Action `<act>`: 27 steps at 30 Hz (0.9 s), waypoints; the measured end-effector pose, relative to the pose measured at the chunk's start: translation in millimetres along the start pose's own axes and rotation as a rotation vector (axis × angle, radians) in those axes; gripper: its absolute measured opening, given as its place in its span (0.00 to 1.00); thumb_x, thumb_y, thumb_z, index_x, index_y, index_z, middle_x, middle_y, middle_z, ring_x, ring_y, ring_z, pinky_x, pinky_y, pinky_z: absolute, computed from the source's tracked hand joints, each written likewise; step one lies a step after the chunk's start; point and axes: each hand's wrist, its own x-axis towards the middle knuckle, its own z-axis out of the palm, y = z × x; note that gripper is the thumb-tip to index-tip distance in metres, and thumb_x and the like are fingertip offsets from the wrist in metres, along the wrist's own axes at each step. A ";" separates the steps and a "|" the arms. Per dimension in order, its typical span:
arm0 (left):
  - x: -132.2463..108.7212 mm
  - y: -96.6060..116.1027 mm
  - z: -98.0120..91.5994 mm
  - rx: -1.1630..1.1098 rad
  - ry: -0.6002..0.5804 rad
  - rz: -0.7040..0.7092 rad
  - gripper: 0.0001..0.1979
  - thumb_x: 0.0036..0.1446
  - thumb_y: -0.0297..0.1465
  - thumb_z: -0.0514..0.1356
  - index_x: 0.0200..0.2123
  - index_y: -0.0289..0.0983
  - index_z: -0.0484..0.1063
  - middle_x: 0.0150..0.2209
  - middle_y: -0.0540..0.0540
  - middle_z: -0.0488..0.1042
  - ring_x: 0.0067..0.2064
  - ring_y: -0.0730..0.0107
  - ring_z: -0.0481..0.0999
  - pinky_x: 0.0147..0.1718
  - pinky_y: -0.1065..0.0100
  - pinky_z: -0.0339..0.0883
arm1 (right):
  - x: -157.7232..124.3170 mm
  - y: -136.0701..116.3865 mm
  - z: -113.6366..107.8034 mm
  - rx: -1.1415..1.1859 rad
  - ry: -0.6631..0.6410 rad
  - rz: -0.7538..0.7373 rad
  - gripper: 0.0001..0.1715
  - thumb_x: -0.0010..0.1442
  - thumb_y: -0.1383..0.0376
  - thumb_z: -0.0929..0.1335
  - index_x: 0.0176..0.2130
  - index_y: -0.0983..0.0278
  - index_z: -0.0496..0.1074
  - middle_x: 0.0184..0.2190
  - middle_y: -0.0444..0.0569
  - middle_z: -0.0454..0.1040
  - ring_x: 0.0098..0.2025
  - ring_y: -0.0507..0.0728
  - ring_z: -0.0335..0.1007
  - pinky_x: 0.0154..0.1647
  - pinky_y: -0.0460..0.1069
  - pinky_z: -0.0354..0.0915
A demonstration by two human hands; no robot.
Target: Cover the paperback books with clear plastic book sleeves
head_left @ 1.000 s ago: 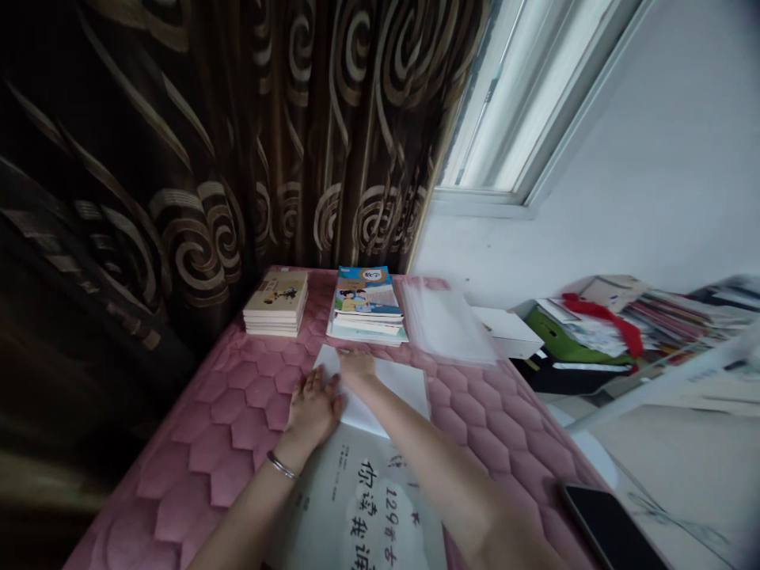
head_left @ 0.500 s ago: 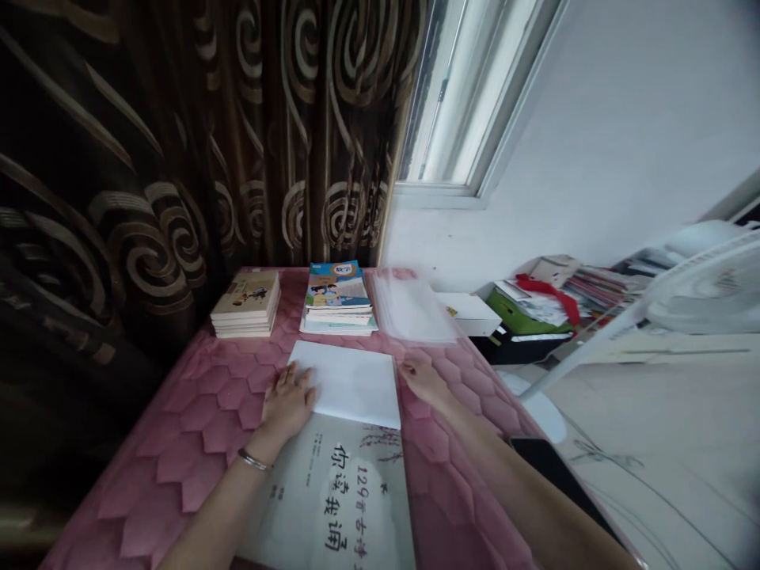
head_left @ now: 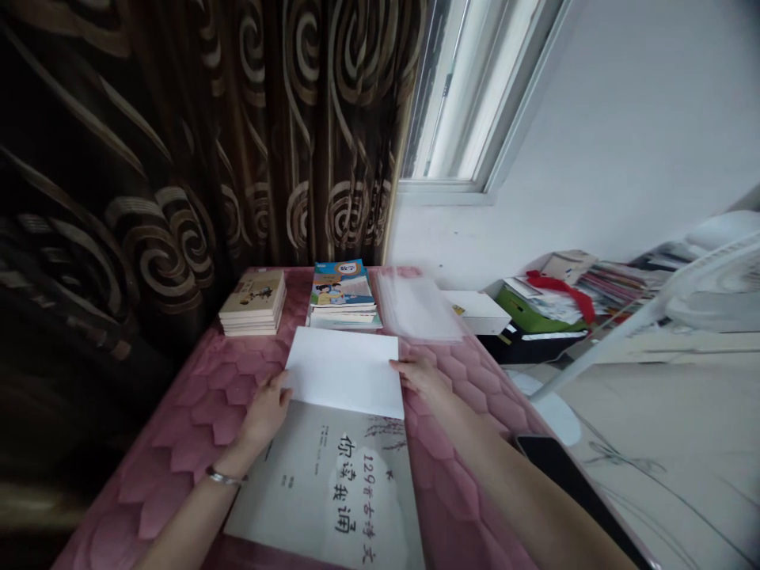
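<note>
A blank white sheet [head_left: 344,370] lies across the far end of a grey printed cover [head_left: 309,483] with Chinese writing and "129" on it. Whether sheet and cover are one piece I cannot tell. At the sheet's left edge is my left hand [head_left: 267,408], thumb and fingers closed on it, a bracelet at the wrist. My right hand [head_left: 416,374] pinches the opposite edge between thumb and fingers. The far side of the sheet comes close to a stack of books [head_left: 341,293] with a blue, illustrated top cover.
Tan books [head_left: 252,305] are stacked at the far left of the pink quilted tablecloth [head_left: 207,396]. Clear plastic covers [head_left: 419,309] and a white box [head_left: 478,313] lie to the right. A black phone-like device [head_left: 570,483] is by the right edge, near a white fan [head_left: 623,309].
My left hand has gone from lying on the sheet to gripping its left edge. My right hand has taken hold of the right edge. The view has shifted slightly.
</note>
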 end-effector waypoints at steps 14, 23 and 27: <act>15.8 -1.5 1.8 -0.295 0.057 -0.154 0.05 0.46 0.30 0.62 0.29 0.38 0.69 0.31 0.47 0.78 0.36 0.64 0.77 0.36 0.67 0.66 | 15.1 -60.2 2.1 -0.019 -0.078 -0.372 0.21 0.40 0.52 0.75 0.28 0.64 0.71 0.26 0.44 0.75 0.29 0.54 0.70 0.35 0.48 0.65; 25.7 -9.9 2.2 -0.493 0.028 -0.122 0.07 0.41 0.30 0.64 0.27 0.37 0.70 0.31 0.46 0.79 0.36 0.63 0.78 0.38 0.66 0.69 | -2.3 -53.2 -12.0 -0.031 -0.102 -0.447 0.22 0.43 0.51 0.74 0.31 0.64 0.71 0.31 0.48 0.77 0.34 0.56 0.72 0.41 0.52 0.66; 19.9 -11.7 -2.0 -0.623 -0.021 -0.038 0.10 0.37 0.30 0.65 0.28 0.36 0.73 0.33 0.46 0.80 0.38 0.60 0.78 0.43 0.62 0.70 | -21.7 -42.0 -32.1 -0.144 -0.117 -0.467 0.23 0.44 0.50 0.74 0.34 0.64 0.74 0.33 0.49 0.79 0.36 0.57 0.73 0.43 0.54 0.68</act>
